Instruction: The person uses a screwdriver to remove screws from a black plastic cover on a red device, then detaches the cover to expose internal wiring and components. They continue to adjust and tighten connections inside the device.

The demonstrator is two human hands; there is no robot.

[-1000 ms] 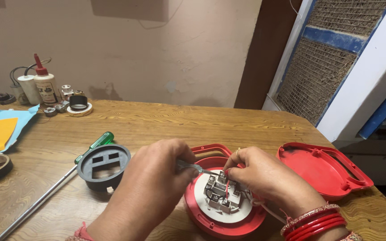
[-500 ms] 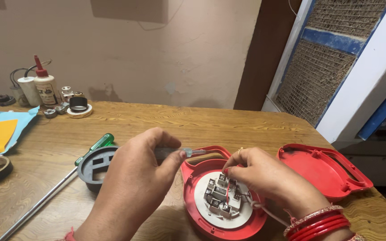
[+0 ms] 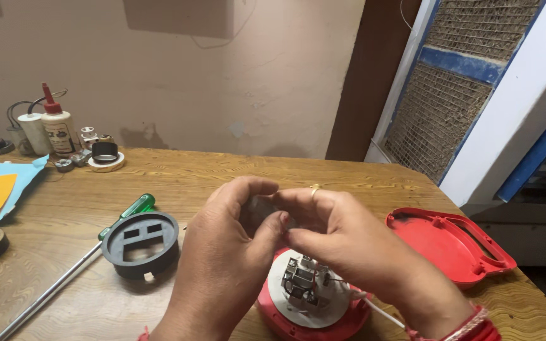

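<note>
both hands [image 3: 285, 240] pinch a small grey part [image 3: 261, 208] over the wooden table [image 3: 222, 177] by a beige wall [image 3: 159, 82].

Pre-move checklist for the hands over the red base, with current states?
1. Both hands meet above the red base: left hand and right hand touch at the fingers: ok.
2. Small grey part pinched between them: mostly hidden, grip cannot tell.
3. Metal contact block seated on the white disc: ok.
4. Thin wires off the block run under the right wrist: snag risk, cannot tell.
5. Black round cover and green-handled screwdriver lie apart to the left, clear of the hands: ok.
6. Red lid set aside at right: ok.
</note>
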